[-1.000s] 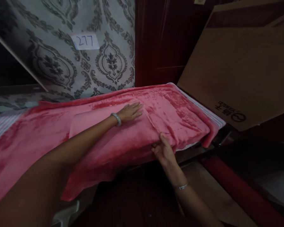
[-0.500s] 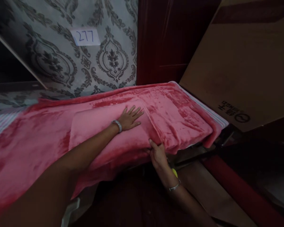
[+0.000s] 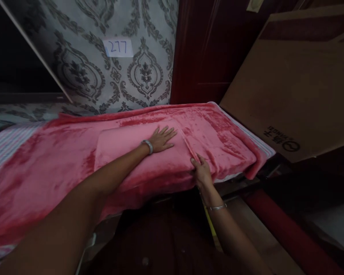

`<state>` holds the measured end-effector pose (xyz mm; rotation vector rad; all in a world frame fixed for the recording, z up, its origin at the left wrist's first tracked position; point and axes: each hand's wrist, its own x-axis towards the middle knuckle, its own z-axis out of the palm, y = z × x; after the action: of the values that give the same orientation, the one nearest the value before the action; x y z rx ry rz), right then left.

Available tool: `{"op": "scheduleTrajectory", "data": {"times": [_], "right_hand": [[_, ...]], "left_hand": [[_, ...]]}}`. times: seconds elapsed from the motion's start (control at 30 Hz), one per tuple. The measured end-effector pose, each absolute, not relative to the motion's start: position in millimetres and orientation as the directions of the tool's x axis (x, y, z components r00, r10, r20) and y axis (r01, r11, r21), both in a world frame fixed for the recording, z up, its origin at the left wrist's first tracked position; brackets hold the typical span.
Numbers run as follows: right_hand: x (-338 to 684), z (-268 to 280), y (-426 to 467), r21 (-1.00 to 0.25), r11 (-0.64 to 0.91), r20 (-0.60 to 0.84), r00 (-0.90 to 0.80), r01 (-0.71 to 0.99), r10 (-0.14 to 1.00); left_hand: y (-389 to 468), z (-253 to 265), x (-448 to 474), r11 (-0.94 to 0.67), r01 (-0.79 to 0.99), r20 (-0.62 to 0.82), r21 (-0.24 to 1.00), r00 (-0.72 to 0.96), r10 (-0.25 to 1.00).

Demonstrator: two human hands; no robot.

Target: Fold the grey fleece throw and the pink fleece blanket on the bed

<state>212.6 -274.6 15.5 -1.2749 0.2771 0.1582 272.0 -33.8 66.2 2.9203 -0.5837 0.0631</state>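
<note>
A pink plush blanket [image 3: 126,143] lies across a long, narrow surface, with a folded, smoother section in the middle. My left hand [image 3: 161,140] rests flat on that section, fingers spread. At the fold's right front edge, my right hand [image 3: 203,171] has its thumb and fingers closed on the blanket edge. Some of its fingertips are hidden by the cloth. A striped sheet [image 3: 15,141] shows from under the plush at the left, and its striped border runs along the right end too.
A large cardboard box [image 3: 298,84] leans at the right, beside a dark red door [image 3: 202,49]. Patterned wallpaper [image 3: 146,72] covers the wall behind, where a paper label [image 3: 119,47] reads 277. A dark panel [image 3: 20,53] stands at the left.
My right hand has moved slightly up along the fold's right edge, and the edge lies flatter. My left hand stays on the blanket. The camera view has shifted a little left.
</note>
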Motion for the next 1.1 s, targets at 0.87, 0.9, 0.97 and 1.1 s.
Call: {"op": "scheduleTrajectory", "data": {"times": [0.87, 0.9, 0.97, 1.1], "right_hand": [[241.7, -17.4, -293.8, -0.518, -0.604, 0.425, 0.795, 0.606, 0.433], [243.6, -15.8, -295.1, -0.531, -0.591, 0.42, 0.794, 0.608, 0.439], [246.4, -4.9, -294.2, -0.532, -0.59, 0.411, 0.794, 0.608, 0.448], [234.0, 41.4, -261.9, -0.355, -0.679, 0.462, 0.752, 0.642, 0.47]], "left_hand": [[37.4, 26.5, 31.3, -0.966, 0.215, 0.212, 0.141, 0.947, 0.241], [39.4, 27.0, 29.9, -0.967, 0.212, 0.215, 0.142, 0.947, 0.239], [43.0, 32.7, 27.4, -0.968, 0.204, 0.214, 0.146, 0.949, 0.232], [41.4, 57.1, 34.1, -0.97, 0.198, 0.258, 0.141, 0.939, 0.229]]}}
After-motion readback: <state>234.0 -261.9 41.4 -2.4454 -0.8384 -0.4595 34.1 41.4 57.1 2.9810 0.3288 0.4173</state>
